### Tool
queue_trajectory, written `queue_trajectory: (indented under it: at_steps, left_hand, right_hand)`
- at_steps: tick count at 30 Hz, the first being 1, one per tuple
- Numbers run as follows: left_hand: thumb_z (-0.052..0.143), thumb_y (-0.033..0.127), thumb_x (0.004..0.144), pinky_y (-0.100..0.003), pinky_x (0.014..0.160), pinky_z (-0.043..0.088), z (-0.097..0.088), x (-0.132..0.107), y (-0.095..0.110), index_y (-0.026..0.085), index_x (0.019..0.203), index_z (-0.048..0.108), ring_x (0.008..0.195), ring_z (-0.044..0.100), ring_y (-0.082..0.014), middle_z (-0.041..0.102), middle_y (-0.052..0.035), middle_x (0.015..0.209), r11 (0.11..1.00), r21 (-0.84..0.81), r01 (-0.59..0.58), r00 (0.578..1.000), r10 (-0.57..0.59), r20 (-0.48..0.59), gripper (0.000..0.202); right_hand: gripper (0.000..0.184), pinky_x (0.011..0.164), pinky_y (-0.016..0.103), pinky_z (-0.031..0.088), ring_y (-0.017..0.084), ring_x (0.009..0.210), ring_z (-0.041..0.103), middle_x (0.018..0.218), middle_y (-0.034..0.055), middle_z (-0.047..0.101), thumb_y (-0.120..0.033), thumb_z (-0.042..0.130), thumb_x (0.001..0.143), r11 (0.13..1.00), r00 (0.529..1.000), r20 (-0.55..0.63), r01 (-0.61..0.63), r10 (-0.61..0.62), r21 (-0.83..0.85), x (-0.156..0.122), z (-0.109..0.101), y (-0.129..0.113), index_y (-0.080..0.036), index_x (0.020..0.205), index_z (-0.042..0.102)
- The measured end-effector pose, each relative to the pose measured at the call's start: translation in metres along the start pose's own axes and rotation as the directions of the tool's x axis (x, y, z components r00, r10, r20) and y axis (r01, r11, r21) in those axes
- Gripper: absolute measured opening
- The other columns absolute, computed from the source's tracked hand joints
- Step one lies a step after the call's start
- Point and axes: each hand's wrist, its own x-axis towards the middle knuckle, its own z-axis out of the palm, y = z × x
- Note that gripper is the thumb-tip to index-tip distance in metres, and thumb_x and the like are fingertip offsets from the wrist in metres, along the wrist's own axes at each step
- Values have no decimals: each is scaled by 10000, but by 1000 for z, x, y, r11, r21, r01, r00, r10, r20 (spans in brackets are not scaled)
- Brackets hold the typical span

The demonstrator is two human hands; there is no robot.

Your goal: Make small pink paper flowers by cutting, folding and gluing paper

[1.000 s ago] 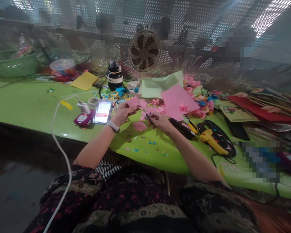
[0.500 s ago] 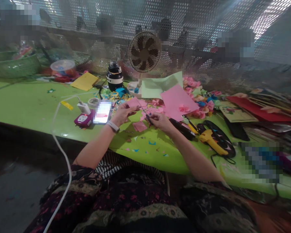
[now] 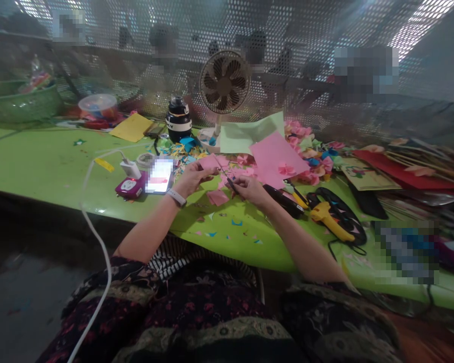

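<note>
My left hand (image 3: 193, 177), with a pale band on its wrist, pinches a small piece of pink paper (image 3: 209, 162). In my right hand (image 3: 248, 187) are dark-handled scissors (image 3: 224, 174); their thin blades point up and left against the held paper. Under and behind both hands lie pink paper scraps. A small stack of pink paper squares (image 3: 217, 197) rests on the green table just below my hands. Behind my right hand, a larger pink sheet (image 3: 278, 157) overlaps a pale green sheet (image 3: 245, 136).
A fan (image 3: 224, 83) and a black bottle (image 3: 179, 121) stand at the back. Left of my hands are a lit phone (image 3: 159, 175) and a purple power adapter (image 3: 129, 187) with a white cable. To the right lie a yellow glue gun (image 3: 331, 221) and paper flowers (image 3: 300, 135).
My hands stay in nearly the same place, with the paper and scissors still held. The scissor blades look slightly shifted against the paper.
</note>
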Motion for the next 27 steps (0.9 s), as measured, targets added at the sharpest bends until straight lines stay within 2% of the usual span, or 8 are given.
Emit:
queue_trajectory:
  at_steps: [6,13,19,24,27]
  left_hand:
    - [954,333,562,-233,676,541,1,-1,0,166,883,720,787,721,-141,766,-34,858,1000,23,14,1000,-15,25,431]
    - [942,336,587,-245,704,550,1,-2,0,173,914,721,846,730,-159,770,-45,902,1000,27,13,1000,-14,26,427]
    - [948,312,568,-224,643,539,6,-7,3,166,896,710,785,720,-143,765,-40,902,999,19,41,997,-42,57,430]
    - [928,299,607,-200,623,531,6,-8,2,159,884,713,803,723,-141,763,-52,913,998,36,55,994,-58,88,377]
    - [897,293,657,-201,638,539,1,-6,2,159,918,706,846,731,-152,762,-66,959,998,45,49,998,-50,41,350]
  right_hand:
    - [316,401,176,335,44,413,422,590,-14,644,-403,797,859,1000,1000,3,16,-16,-13,0,-1,0,-155,769,622]
    - [392,391,173,335,43,402,429,582,-11,652,-488,832,798,999,1000,19,-1,0,38,1,1,1,-158,757,623]
    - [463,381,180,318,42,389,418,575,-16,653,-571,841,742,998,999,29,31,-32,55,5,0,6,-165,752,620]
    - [476,360,179,320,40,374,414,552,-22,640,-583,848,728,997,999,20,40,-41,67,7,0,8,-166,731,620]
    - [499,353,174,323,36,370,416,551,-18,641,-605,854,708,992,999,-13,52,-51,116,7,-4,4,-162,731,625]
